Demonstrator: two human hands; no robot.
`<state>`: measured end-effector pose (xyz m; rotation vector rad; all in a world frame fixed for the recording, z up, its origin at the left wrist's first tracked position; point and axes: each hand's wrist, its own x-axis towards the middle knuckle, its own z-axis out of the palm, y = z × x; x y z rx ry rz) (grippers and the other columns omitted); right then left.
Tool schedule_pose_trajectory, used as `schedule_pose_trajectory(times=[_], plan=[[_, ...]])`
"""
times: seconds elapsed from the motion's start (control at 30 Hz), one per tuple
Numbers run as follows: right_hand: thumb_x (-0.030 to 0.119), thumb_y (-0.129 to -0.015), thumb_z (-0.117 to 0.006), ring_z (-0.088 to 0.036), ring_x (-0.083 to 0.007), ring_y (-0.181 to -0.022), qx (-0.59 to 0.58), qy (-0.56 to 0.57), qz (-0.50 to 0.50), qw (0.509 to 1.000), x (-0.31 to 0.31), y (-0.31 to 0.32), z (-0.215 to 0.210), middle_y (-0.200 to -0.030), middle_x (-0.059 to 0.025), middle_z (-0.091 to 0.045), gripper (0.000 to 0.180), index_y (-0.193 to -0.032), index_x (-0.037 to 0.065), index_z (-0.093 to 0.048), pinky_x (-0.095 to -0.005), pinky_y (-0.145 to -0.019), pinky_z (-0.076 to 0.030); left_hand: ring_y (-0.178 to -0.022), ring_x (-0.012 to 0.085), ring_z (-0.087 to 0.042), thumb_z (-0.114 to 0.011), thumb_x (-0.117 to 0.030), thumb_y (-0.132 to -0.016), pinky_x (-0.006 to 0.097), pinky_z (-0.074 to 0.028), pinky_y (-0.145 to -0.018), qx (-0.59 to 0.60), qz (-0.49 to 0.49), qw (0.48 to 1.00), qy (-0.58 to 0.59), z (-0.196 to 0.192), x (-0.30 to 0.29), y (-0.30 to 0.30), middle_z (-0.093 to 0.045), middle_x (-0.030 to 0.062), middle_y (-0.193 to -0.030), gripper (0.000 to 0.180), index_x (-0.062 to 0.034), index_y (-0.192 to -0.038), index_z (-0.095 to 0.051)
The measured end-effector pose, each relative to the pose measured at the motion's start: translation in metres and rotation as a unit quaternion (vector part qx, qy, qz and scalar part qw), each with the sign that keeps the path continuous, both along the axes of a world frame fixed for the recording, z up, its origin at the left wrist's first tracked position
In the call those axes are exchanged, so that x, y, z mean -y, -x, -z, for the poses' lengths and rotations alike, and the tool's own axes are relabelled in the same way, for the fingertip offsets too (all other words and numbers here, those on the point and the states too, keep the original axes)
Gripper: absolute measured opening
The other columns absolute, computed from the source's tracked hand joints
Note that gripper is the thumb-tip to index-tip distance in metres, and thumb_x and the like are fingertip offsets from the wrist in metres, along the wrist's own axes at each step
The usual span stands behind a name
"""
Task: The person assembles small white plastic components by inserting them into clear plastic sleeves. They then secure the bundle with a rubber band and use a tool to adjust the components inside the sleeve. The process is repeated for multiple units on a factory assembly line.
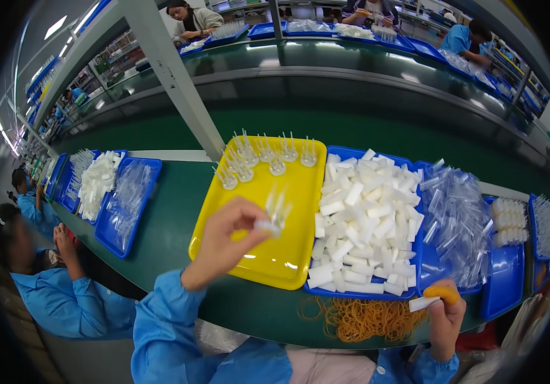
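Note:
My left hand [224, 240] is closed in a pinch over the yellow tray [259, 221]. Between its thumb and fingers is a small pronged part [274, 221], pale with upright prongs and blurred by motion. Several similar clear pronged parts [277, 166] stand on round bases at the tray's far end. At the lower right, my right hand [446, 320], with an orange-yellow finger cot [443, 294] on one finger, pinches a white foam piece [423, 303]. A blue tray heaped with white foam pieces [364, 217] lies between the hands.
Loose tan rubber bands [368, 318] lie by the table's near edge. Clear plastic sleeves [457, 221] fill another blue tray to the right. A metal post [182, 83] rises behind the yellow tray. On the left sits a co-worker in a blue smock [64, 301].

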<state>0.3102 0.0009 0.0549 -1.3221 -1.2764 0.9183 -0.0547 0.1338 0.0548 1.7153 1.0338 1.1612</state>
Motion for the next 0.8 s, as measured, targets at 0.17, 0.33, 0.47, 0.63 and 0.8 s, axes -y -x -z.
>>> schedule_pose_trajectory(times=[0.17,0.33,0.47,0.63,0.8], plan=[[0.005,-0.084,-0.054,-0.056,-0.0145,-0.084,-0.169,0.03,-0.005,0.985,-0.012,0.007,0.002,-0.092,-0.0082,-0.058,0.015,-0.097,0.0,-0.057,-0.0285,-0.075,-0.046,-0.094,0.0167,-0.057,-0.068,0.003,-0.078,0.027,-0.048,-0.081,0.138,0.175,0.966,0.128,0.002,0.075,-0.047,-0.054,0.0094,-0.1,0.021,0.0014,-0.098,-0.063],[0.011,-0.088,-0.058,-0.056,-0.0142,-0.091,-0.304,0.069,-0.075,0.947,-0.026,0.01,0.015,-0.096,-0.0077,-0.06,0.019,-0.104,0.002,-0.054,-0.0286,-0.085,-0.043,-0.091,0.0164,-0.055,-0.069,0.001,-0.078,0.028,-0.048,-0.082,0.138,0.231,0.947,0.174,0.013,0.1,-0.092,-0.053,0.0095,-0.102,0.021,0.0008,-0.098,-0.065],[0.011,-0.089,-0.059,-0.056,-0.0119,-0.091,-0.32,0.089,-0.101,0.938,-0.019,0.0,0.023,-0.096,-0.0057,-0.059,0.017,-0.103,0.002,-0.055,-0.0276,-0.085,-0.043,-0.092,0.0163,-0.056,-0.069,0.001,-0.078,0.028,-0.049,-0.082,0.095,0.259,0.943,0.187,0.018,0.105,-0.111,-0.053,0.0098,-0.102,0.021,0.0001,-0.099,-0.065],[0.011,-0.089,-0.06,-0.056,-0.011,-0.091,-0.316,0.094,-0.097,0.939,-0.011,-0.011,0.028,-0.096,-0.0048,-0.059,0.017,-0.102,0.002,-0.056,-0.0263,-0.085,-0.043,-0.091,0.0166,-0.056,-0.07,0.0,-0.078,0.028,-0.049,-0.08,0.102,0.248,0.94,0.211,0.015,0.11,-0.122,-0.054,0.0092,-0.1,0.02,-0.0008,-0.097,-0.066],[0.008,-0.087,-0.061,-0.056,-0.0105,-0.089,-0.317,0.122,-0.118,0.933,-0.004,-0.013,0.028,-0.094,-0.0041,-0.06,0.016,-0.101,0.001,-0.057,-0.025,-0.082,-0.045,-0.088,0.0172,-0.057,-0.071,-0.002,-0.077,0.029,-0.048,-0.079,0.078,0.269,0.939,0.199,0.02,0.11,-0.124,-0.056,0.0085,-0.097,0.02,-0.0022,-0.096,-0.067]])
